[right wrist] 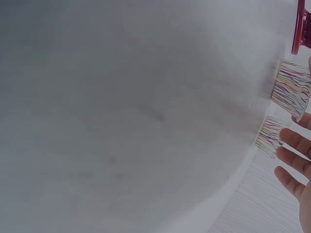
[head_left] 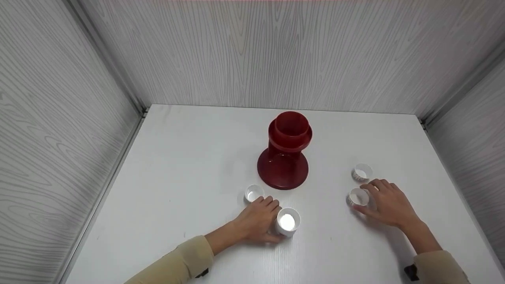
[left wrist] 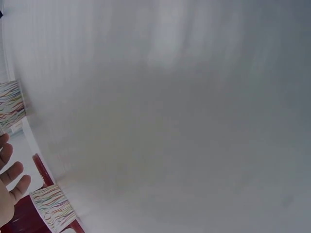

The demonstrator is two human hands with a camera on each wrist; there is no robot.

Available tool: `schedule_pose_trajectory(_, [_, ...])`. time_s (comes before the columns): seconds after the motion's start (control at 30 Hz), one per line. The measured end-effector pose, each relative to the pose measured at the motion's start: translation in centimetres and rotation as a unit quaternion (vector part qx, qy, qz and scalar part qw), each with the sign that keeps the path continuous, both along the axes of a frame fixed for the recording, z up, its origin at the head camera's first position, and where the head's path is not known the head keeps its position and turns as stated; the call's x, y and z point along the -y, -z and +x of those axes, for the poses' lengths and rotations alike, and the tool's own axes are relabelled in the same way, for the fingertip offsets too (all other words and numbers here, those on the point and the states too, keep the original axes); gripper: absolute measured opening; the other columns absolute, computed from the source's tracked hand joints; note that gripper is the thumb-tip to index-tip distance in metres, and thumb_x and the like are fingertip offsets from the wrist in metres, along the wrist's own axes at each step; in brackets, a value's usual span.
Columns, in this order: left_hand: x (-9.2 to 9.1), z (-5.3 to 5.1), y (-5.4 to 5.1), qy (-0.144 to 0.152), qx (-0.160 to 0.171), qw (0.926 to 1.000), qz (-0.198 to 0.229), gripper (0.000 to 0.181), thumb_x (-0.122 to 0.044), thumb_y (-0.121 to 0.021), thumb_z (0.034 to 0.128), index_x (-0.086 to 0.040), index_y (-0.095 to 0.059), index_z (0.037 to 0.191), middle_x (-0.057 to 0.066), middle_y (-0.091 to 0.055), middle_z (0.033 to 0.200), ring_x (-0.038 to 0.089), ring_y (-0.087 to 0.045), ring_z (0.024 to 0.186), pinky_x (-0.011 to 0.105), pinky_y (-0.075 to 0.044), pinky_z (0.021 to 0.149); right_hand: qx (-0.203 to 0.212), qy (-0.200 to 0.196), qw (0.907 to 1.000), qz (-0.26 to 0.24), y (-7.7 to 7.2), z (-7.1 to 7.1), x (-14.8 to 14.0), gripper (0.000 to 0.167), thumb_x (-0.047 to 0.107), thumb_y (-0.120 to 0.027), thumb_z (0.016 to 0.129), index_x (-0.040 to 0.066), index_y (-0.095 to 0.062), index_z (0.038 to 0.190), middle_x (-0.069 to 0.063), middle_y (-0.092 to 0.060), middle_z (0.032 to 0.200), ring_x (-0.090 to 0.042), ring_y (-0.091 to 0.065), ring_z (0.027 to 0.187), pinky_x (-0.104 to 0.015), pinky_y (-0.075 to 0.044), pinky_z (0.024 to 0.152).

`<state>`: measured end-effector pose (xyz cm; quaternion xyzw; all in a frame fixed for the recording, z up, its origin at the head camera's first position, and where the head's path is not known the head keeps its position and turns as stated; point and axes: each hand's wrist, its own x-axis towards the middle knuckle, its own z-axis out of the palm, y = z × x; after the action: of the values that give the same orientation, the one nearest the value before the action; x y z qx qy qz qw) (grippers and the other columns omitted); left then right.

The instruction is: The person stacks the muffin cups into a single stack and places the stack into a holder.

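Observation:
My left hand [head_left: 256, 221] has its thumb and fingers around the side of a white cup [head_left: 288, 221]. Behind those fingers stands a second white cup [head_left: 253, 192]. In the left wrist view, the held cup [left wrist: 10, 104] shows coloured wavy lines, by the fingertips [left wrist: 6, 141]. On the right, my right hand [head_left: 388, 203] holds another white cup [head_left: 358, 197] between thumb and index finger. A further cup [head_left: 361, 172] stands just behind it. The right wrist view shows the held cup [right wrist: 291, 90] with an index fingertip against it; the other fingers are spread. The left thumb is hidden in its wrist view.
A dark red stand [head_left: 283, 169] with a round base and open cylindrical top is near the middle of the white table [head_left: 189, 157], behind the hands. Grey wood-grain panels [head_left: 236, 51] enclose the table at the back and both sides.

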<state>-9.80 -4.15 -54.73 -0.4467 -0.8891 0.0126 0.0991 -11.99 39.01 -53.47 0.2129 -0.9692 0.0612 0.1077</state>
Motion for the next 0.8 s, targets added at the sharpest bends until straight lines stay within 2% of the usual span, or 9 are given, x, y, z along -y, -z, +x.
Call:
schedule_pose_trajectory(0.4, [0.1,0.0,0.2,0.005,-0.020,0.9998,0.006,0.074,-0.083,-0.055,0.0865,-0.017,-0.064,0.118,-0.004,-0.066,0.111,0.015,-0.058,0.103,0.029,-0.050,0.088,0.007,0.001,0.9999,-0.009,-0.4,0.1,0.4,0.061,0.051,-0.084,0.081,0.006,-0.071,0.119,-0.015,-0.071,0.114,-0.039,-0.065,0.110,-0.058,-0.051,0.094])
schedule_pose_trajectory(0.8, [0.1,-0.1,0.1,0.004,0.006,0.9999,0.012,0.073,-0.081,-0.060,0.0859,-0.017,-0.064,0.121,-0.002,-0.066,0.114,0.015,-0.058,0.106,0.031,-0.051,0.090,-0.011,-0.013,0.9998,-0.014,-0.7,0.3,1.2,0.061,0.050,-0.086,0.079,0.008,-0.070,0.120,-0.015,-0.071,0.120,-0.037,-0.066,0.110,-0.057,-0.052,0.093])
